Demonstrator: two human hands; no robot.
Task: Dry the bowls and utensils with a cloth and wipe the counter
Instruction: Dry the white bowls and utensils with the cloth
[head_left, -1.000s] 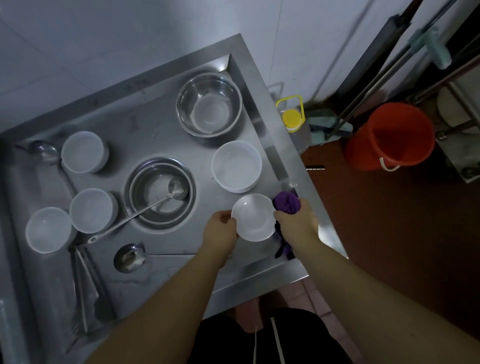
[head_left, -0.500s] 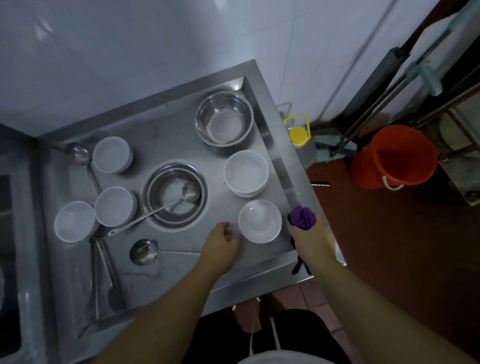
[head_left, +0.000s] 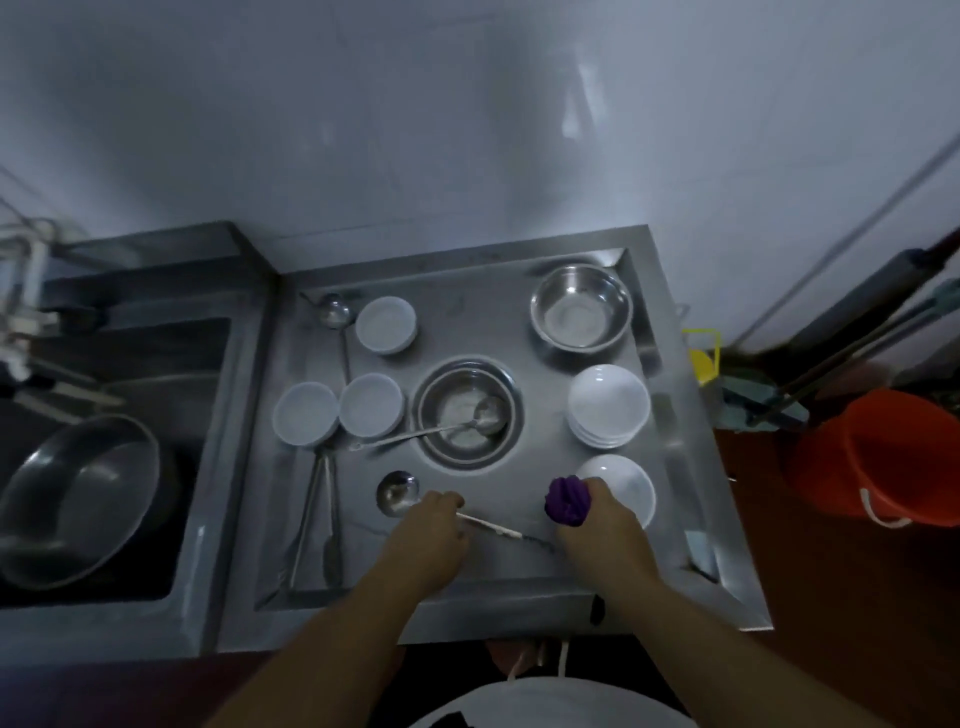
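so the left hand (head_left: 428, 525) is coming down on the ladle (head_left: 399, 492) lying at the front of the steel counter (head_left: 467, 587), fingers curling over the top of its thin handle near the scoop; a firm pinch can't be confirmed, the knuckles are hiding the fingertips. the right hand (head_left: 605, 525) is bunching the purple cloth (head_left: 567, 500) in a closed fist, fingers pressed together around it, the wad poking out the thumb side, just beside the near white bowl (head_left: 626, 488).

risks, as a guess: the ladle handle is thin, smooth and probably wet, so it could be slipping or spinning out of a loose hold and clanging onto the counter. the handle's far end is running under the right hand, so lifting could be snagging the cloth or knocking the bowl beside it. the bowl is sitting near the front right edge, so a bump could be sending it toward the floor.

materials: counter is brushed steel with a raised rim, looking dull and streaky. the steel bowl (head_left: 467, 415) in the middle is shiny, round and shallow, holding a second ladle (head_left: 488, 413) with the handle sticking out to the left. another steel bowl (head_left: 582, 306) is sitting at the back right corner. a stack of white bowls (head_left: 608, 405) is looking glossy and hard, maybe ceramic or melamine. three small cups (head_left: 371, 405) on the left are looking matte white, plastic-like. tongs (head_left: 317, 519) are lying long and flat at the front left. cloth is soft, knobbly, balled up.
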